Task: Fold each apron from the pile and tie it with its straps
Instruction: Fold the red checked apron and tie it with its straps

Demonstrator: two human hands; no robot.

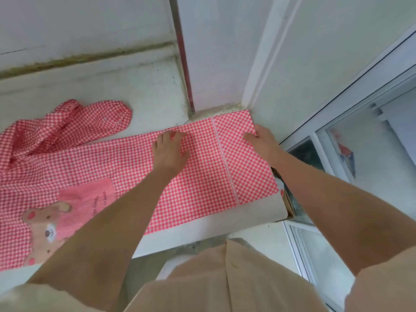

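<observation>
Closest to me is my beige top [216, 278], with both bare forearms reaching out over it. Just beyond lies the white ledge [258, 212], and spread flat along it is the red-and-white checked apron [202, 188], its near edge close to the ledge's lip. On the left part of it sits a pink pocket [90, 194] with a brown bear [45, 230] stitched on. My left hand [170, 152] rests palm down on the middle of the cloth, fingers straight and spread, pressing it to the ledge and gripping nothing. A narrow lace band [225, 158] crosses the apron between my hands. My right hand [262, 140] holds the apron's far right edge, fingers laid over the top of the cloth; I cannot see the thumb. Farther left, the apron's upper part lies bunched in loose folds [67, 122]. Behind stands the pale wall [90, 30], and a window [360, 154] on the right.
</observation>
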